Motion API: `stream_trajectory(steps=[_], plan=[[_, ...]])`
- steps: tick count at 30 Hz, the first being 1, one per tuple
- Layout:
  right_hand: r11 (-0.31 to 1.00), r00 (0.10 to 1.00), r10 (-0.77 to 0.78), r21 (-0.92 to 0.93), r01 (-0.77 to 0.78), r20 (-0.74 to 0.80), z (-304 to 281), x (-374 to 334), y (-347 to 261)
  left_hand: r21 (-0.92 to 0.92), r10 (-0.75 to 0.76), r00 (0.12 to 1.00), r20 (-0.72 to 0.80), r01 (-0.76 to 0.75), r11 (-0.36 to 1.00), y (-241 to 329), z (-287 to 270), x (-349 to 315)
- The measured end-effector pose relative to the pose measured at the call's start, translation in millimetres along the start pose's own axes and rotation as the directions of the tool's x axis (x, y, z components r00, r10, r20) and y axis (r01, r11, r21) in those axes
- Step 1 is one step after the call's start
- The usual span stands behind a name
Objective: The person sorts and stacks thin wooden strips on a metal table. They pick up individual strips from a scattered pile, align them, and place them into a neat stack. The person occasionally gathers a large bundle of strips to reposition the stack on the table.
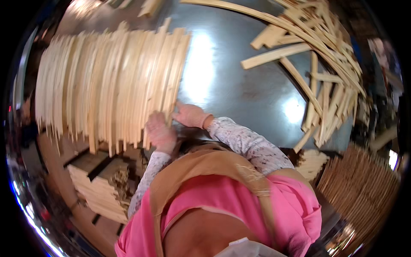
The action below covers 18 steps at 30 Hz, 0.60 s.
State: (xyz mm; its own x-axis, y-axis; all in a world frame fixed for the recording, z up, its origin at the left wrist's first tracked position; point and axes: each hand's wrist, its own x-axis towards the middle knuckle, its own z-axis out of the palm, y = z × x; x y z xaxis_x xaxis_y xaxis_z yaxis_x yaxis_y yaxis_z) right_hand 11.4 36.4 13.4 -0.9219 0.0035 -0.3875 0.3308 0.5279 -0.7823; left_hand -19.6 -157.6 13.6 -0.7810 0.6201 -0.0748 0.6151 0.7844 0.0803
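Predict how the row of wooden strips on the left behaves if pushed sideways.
The row of wooden strips likely shifts piece by piece: the strips look separate, their ends uneven. Each is probably stiff, as it looks like solid wood. They may slide readily, since the grey tabletop looks smooth and shiny.

Slat row [111,81] lies left on the table [239,92], jumbled slats [328,78] right
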Motion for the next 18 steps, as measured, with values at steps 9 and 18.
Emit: stream_trajectory(steps=[9, 18], plan=[[0.619, 0.333, 0.11, -0.198, -0.76, -0.936, -249, -209, 260, 0.071, -0.075, 0.981, 0.181, 0.062, 0.995, -14, 2, 4], [0.622, 0.71, 0.202, -0.472, -0.625, -0.675, -285, -338, 302, -0.273, 0.402, 0.915, -0.043, -0.398, 0.876, 209, 0, 143]])
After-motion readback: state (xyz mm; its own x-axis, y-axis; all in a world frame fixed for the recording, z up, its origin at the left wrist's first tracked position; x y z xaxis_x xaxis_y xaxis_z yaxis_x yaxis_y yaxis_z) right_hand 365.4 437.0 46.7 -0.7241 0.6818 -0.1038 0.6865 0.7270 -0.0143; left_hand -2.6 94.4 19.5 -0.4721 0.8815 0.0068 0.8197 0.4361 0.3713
